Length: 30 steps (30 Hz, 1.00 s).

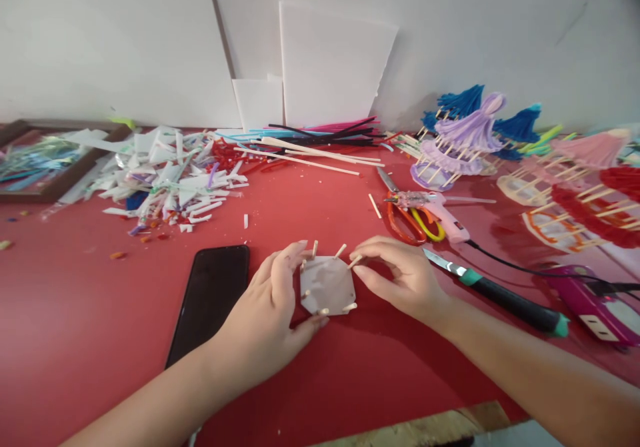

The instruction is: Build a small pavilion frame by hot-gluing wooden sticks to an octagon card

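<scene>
In front of me on the red table is a small white foam base with several short wooden sticks standing around its rim. My left hand curves round the left side of the base, its thumb at the near edge and fingertips at the far left. Between the thumb and forefinger of my right hand is a short wooden stick at the base's upper right corner. Whether that stick's lower end is fixed to the base, I cannot tell.
A black phone lies left. To the right are a pink glue gun, orange-handled scissors, a cutter knife and a magenta power strip. Scraps, pipe cleaners and yarn-topped carousel-like models line the back.
</scene>
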Motion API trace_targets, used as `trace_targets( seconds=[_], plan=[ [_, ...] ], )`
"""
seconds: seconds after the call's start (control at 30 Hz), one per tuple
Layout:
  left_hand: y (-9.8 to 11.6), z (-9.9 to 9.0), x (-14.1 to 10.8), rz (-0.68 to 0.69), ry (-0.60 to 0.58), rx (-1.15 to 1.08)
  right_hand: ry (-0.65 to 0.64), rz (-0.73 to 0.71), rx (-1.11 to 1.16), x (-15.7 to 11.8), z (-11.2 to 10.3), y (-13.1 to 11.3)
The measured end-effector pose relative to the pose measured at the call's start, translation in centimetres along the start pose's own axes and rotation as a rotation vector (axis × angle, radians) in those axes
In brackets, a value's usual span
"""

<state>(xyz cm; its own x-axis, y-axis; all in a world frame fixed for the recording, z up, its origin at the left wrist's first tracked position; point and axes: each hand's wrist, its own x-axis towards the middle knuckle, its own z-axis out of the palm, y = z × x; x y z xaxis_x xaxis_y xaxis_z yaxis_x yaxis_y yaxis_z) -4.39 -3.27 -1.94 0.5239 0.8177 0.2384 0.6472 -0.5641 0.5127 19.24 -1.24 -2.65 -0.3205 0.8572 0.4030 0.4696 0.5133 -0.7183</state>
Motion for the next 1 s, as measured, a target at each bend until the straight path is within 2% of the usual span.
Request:
trace_targets(
  seconds=[0.07, 0.17, 0.3, 0.4, 0.63, 0.87, 1.0],
  plan=[
    [0.1, -0.1, 0.0, -0.008, -0.004, 0.000, 0.051, -0.025, -0.128, 0.3, -0.9, 0.5],
    [0.0, 0.0, -0.1, -0.019, -0.023, -0.016, 0.178, -0.065, -0.466, 1.2, -2.1, 1.5],
    [-0.2, 0.3, -0.2, -0.024, -0.025, -0.028, 0.130, -0.023, -0.719, 1.9, -2.1, 2.7],
    [-0.2, 0.3, -0.1, -0.025, -0.012, -0.029, 0.127, 0.011, -0.754, 1.8, -1.6, 3.2],
    [-0.1, 0.2, -0.1, -0.028, -0.011, -0.028, 0.150, -0.012, -0.755, 1.4, -1.5, 3.9],
    [-0.1, 0.1, 0.0, -0.016, -0.019, 0.025, 0.147, -0.067, -0.679, 1.6, -1.7, 2.7],
    [-0.1, 0.1, -0.1, -0.023, -0.028, 0.028, 0.161, -0.046, -0.759, 2.1, -1.4, 2.6]
  ],
)
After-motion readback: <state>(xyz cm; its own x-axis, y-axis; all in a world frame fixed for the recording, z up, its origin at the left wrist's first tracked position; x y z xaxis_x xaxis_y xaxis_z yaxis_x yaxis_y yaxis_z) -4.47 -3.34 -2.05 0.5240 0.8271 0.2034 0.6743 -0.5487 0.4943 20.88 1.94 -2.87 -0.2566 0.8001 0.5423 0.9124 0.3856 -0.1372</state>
